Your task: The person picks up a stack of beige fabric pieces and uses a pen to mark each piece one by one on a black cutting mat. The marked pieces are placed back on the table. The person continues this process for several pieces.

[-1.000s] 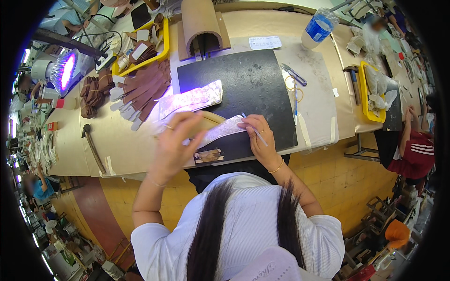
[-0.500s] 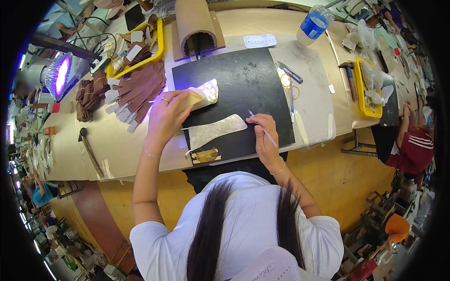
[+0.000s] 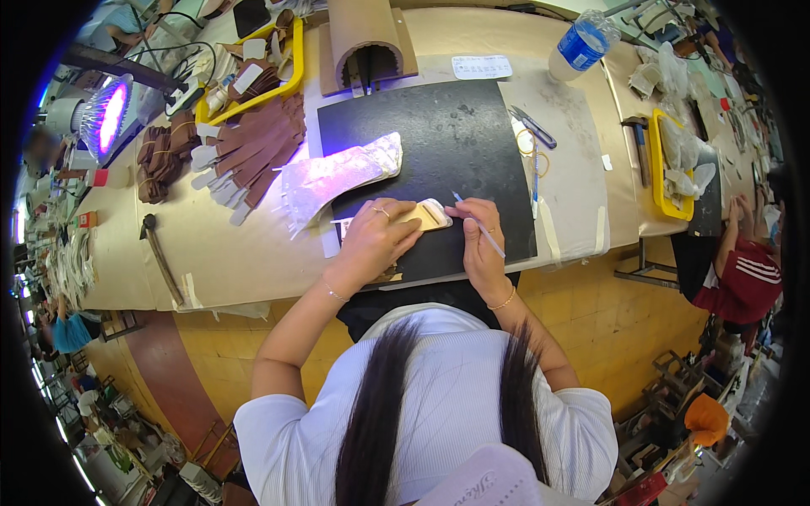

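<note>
My left hand [image 3: 380, 236] presses its fingers on a small yellowish flat piece [image 3: 435, 217], holding it at the rounded end of a pale strip-shaped piece, most of which my hand hides. Both lie on a black mat [image 3: 456, 126]. Close by on the right, my right hand [image 3: 483, 253] has its fingers closed round a slim translucent pen [image 3: 491, 239], tilted with its tip up and left. Its fingertips reach the right edge of the yellowish piece. Beyond my left hand, a stack of pale strips [image 3: 337, 175] rests on the mat's left edge under bright violet-white light.
Brown strips [image 3: 257, 152] and a yellow tray [image 3: 293, 80] lie on the left, near a glowing lamp [image 3: 108, 118]. A hammer [image 3: 160, 257] rests at front left. Right of the mat are a cutter [image 3: 535, 126] and a water bottle [image 3: 582, 46]. A brown arched stand [image 3: 364, 42] is behind.
My left hand has moved right and nearer, bringing the yellowish piece from the lit stack onto the end of the nearer pale strip. My right hand keeps the pen, almost in place.
</note>
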Action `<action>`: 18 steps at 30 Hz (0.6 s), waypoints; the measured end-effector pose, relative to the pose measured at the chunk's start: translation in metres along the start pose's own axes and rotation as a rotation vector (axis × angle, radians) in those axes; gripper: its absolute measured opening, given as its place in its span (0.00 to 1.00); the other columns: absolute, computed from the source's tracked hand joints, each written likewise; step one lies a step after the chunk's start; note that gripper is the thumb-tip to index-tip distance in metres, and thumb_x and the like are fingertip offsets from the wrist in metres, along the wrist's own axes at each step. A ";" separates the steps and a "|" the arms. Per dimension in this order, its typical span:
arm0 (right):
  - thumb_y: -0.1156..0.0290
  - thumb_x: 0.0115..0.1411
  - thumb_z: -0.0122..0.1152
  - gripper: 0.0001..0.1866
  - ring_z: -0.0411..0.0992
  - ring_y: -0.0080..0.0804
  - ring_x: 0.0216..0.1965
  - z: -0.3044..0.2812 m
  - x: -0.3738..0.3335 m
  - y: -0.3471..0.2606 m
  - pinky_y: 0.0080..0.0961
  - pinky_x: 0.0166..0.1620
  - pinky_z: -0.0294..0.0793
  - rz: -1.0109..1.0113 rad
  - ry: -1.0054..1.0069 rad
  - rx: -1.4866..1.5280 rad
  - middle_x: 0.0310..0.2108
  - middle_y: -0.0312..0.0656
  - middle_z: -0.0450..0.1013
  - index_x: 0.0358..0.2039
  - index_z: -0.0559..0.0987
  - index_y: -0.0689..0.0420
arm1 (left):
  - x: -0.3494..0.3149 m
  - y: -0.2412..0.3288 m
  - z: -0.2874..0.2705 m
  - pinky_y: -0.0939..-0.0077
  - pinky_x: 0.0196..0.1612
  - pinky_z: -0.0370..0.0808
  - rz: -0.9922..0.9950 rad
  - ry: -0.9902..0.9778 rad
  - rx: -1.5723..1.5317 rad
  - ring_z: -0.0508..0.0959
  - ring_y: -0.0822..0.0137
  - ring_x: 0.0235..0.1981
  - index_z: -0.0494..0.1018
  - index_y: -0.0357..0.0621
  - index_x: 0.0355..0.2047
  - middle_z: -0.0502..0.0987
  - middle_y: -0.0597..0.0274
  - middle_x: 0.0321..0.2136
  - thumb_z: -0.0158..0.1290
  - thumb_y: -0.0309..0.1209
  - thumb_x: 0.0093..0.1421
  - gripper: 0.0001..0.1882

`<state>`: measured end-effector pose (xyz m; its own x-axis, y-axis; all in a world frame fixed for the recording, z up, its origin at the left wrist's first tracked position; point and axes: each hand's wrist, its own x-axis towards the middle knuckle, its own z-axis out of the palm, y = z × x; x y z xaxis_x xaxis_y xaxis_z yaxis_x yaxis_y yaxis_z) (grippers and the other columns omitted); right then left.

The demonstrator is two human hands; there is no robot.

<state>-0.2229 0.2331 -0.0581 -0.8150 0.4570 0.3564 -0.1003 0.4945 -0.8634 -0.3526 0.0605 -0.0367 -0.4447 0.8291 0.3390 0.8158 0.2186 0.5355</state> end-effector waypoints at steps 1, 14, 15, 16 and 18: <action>0.68 0.73 0.50 0.11 0.74 0.41 0.46 0.000 0.000 0.000 0.34 0.53 0.66 0.005 0.004 0.001 0.41 0.43 0.78 0.48 0.77 0.58 | 0.001 0.001 0.003 0.62 0.48 0.75 0.002 -0.004 0.006 0.79 0.57 0.43 0.84 0.43 0.33 0.81 0.60 0.43 0.67 0.30 0.52 0.09; 0.68 0.73 0.50 0.10 0.74 0.41 0.44 -0.001 0.002 0.000 0.34 0.52 0.67 0.031 0.014 0.002 0.41 0.43 0.78 0.46 0.78 0.57 | 0.001 0.000 0.008 0.63 0.52 0.70 0.017 -0.006 0.058 0.75 0.60 0.46 0.83 0.43 0.35 0.80 0.61 0.44 0.64 0.33 0.55 0.09; 0.68 0.72 0.51 0.10 0.74 0.40 0.43 -0.002 0.003 -0.001 0.33 0.52 0.67 0.022 0.001 -0.030 0.40 0.43 0.78 0.45 0.79 0.57 | 0.001 0.000 0.008 0.63 0.51 0.70 0.017 -0.009 0.062 0.75 0.60 0.45 0.83 0.44 0.35 0.80 0.61 0.45 0.64 0.33 0.56 0.09; 0.68 0.72 0.52 0.09 0.75 0.40 0.42 -0.003 0.003 -0.003 0.33 0.51 0.67 0.014 -0.013 -0.062 0.40 0.42 0.79 0.44 0.79 0.57 | 0.001 0.001 0.008 0.62 0.51 0.70 0.016 -0.011 0.065 0.75 0.60 0.45 0.83 0.44 0.35 0.80 0.61 0.45 0.64 0.33 0.56 0.09; 0.69 0.71 0.53 0.08 0.75 0.38 0.40 -0.004 0.005 -0.006 0.33 0.50 0.67 -0.011 -0.043 -0.101 0.39 0.40 0.79 0.43 0.80 0.57 | 0.001 0.002 0.009 0.62 0.50 0.69 0.023 -0.010 0.091 0.75 0.60 0.45 0.82 0.44 0.36 0.80 0.61 0.46 0.63 0.33 0.57 0.09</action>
<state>-0.2238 0.2357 -0.0499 -0.8381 0.4204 0.3478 -0.0525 0.5723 -0.8183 -0.3479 0.0662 -0.0421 -0.4220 0.8393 0.3428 0.8564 0.2449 0.4546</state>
